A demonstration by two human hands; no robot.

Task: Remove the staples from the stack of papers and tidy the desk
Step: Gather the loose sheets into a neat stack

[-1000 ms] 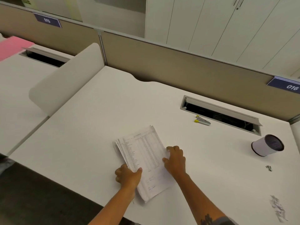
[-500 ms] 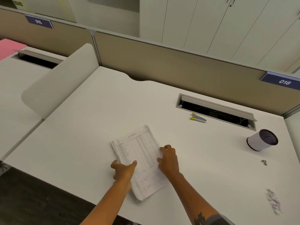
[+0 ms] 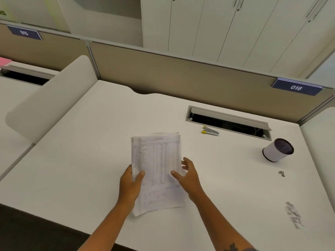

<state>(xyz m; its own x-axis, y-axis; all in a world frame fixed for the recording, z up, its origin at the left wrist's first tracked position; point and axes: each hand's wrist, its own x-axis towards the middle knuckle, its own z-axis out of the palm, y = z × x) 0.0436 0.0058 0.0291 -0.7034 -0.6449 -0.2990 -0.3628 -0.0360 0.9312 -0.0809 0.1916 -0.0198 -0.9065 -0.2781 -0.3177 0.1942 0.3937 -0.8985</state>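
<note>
Soft, even indoor light falls across the white bench [image 3: 90,160], leaving only faint shadows beneath the hands and the stack of papers [image 3: 157,171] and no hard glare. The wide-angle lens bows the partition [image 3: 181,77] and cupboard doors [image 3: 217,28] toward the frame's edges. Motion blur smears the printed text on the papers, and a grey mark [image 3: 293,214] near the bench's right edge is too streaked to identify.

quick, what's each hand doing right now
Left hand: closed on the left edge of the papers, thumb on top.
Right hand: open, fingers spread at the papers' right edge, not gripping.
</note>
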